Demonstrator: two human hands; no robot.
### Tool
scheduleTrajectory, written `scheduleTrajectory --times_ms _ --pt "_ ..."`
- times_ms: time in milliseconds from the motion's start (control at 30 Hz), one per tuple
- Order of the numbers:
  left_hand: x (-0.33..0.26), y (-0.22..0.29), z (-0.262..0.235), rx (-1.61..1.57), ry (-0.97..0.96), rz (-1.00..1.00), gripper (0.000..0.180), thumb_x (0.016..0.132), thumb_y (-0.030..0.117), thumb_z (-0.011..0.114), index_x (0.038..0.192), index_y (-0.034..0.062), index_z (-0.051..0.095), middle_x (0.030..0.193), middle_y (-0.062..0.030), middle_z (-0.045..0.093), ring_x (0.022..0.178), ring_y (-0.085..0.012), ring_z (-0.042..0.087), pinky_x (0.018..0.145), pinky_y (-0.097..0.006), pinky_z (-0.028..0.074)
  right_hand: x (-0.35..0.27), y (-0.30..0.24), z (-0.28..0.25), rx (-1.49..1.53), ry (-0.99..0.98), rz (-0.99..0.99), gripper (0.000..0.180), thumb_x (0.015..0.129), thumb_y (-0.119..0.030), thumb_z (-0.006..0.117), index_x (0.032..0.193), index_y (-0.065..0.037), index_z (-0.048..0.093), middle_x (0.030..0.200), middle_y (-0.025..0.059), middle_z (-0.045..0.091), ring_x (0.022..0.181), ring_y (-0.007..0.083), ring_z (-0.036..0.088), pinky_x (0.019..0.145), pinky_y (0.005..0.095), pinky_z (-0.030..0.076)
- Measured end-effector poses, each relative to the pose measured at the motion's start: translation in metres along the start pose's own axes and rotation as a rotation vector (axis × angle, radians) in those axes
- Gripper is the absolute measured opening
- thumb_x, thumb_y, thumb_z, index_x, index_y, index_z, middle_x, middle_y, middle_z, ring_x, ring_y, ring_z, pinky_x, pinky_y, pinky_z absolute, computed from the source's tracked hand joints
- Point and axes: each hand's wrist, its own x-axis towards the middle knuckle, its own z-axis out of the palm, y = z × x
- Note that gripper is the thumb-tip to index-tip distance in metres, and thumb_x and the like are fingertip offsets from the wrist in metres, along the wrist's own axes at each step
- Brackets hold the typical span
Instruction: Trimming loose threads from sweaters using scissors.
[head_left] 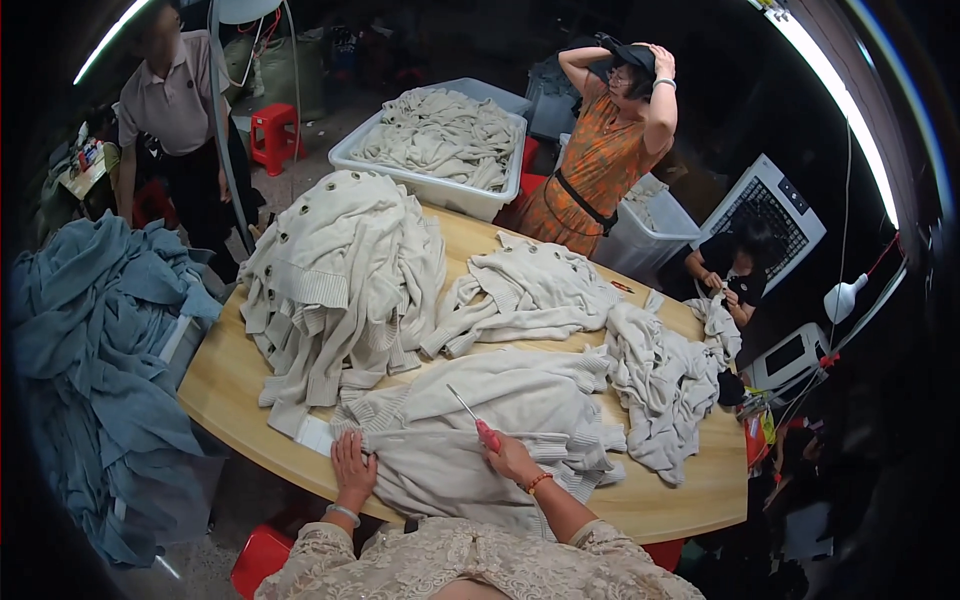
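My left hand [353, 462] lies with fingers spread at the left edge of a cream knitted cardigan [470, 395]. A white flat piece [315, 435] sits just beside its fingers, partly under the knit. Over the middle of the cardigan, my right hand [514, 460] is closed round the red handle of a slim tool [488, 435]. Its thin metal shaft points up and left; I cannot make out the tip or its exact kind. The garment is spread on the wooden table [690, 500], ribbed cuffs and hem toward the right.
Behind the cardigan rise a tall heap of cream knits [340, 250] and more knits [540, 285]. Others [660, 390] lie right. Blue-grey garments [110, 330] fill the left side. A full white tub [440, 140] stands beyond. Three people are around; one handles knitwear at the right.
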Motion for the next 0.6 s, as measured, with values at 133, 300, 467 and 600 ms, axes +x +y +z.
scheduleTrajectory --times_ms 133,300,467,600 --pt "0.0027 0.0022 -0.0014 -0.002 0.000 0.012 0.067 0.081 0.023 0.062 0.141 0.0050 0.038 0.142 -0.0181 0.041 0.133 -0.0355 0.037 0.113 -0.053 0.022 -0.0032 -0.0051 -0.0036 -0.024 0.005 0.017 0.029 0.085 -0.024 0.058 0.108 -0.007 0.060 0.098 0.0223 0.067 0.095 0.0418 0.062 0.082 0.0488 0.048" --pt "-0.0029 -0.0015 -0.0002 0.003 -0.009 0.006 0.070 0.079 0.021 0.063 0.141 0.0023 0.037 0.141 -0.0198 0.042 0.134 -0.0365 0.037 0.113 -0.053 0.022 -0.0032 -0.0022 0.0008 -0.028 0.013 -0.013 0.030 0.084 -0.024 0.059 0.108 -0.006 0.060 0.098 0.0227 0.066 0.094 0.0416 0.062 0.082 0.0484 0.048" --pt "-0.0038 -0.0035 0.0032 -0.002 0.007 0.003 0.068 0.079 0.024 0.063 0.140 0.0036 0.038 0.141 -0.0195 0.042 0.133 -0.0366 0.037 0.113 -0.054 0.022 -0.0032 -0.0023 0.0019 -0.009 0.000 0.013 0.030 0.084 -0.025 0.058 0.108 -0.006 0.060 0.099 0.0227 0.066 0.094 0.0418 0.062 0.082 0.0488 0.048" --pt "-0.0018 -0.0011 0.0024 0.007 0.000 0.029 0.069 0.079 0.022 0.063 0.141 0.0030 0.037 0.141 -0.0197 0.042 0.134 -0.0364 0.036 0.113 -0.053 0.022 -0.0047 0.0009 0.0004 -0.004 0.012 0.006 0.031 0.085 -0.026 0.057 0.109 -0.006 0.060 0.099 0.0229 0.066 0.095 0.0424 0.061 0.082 0.0492 0.048"
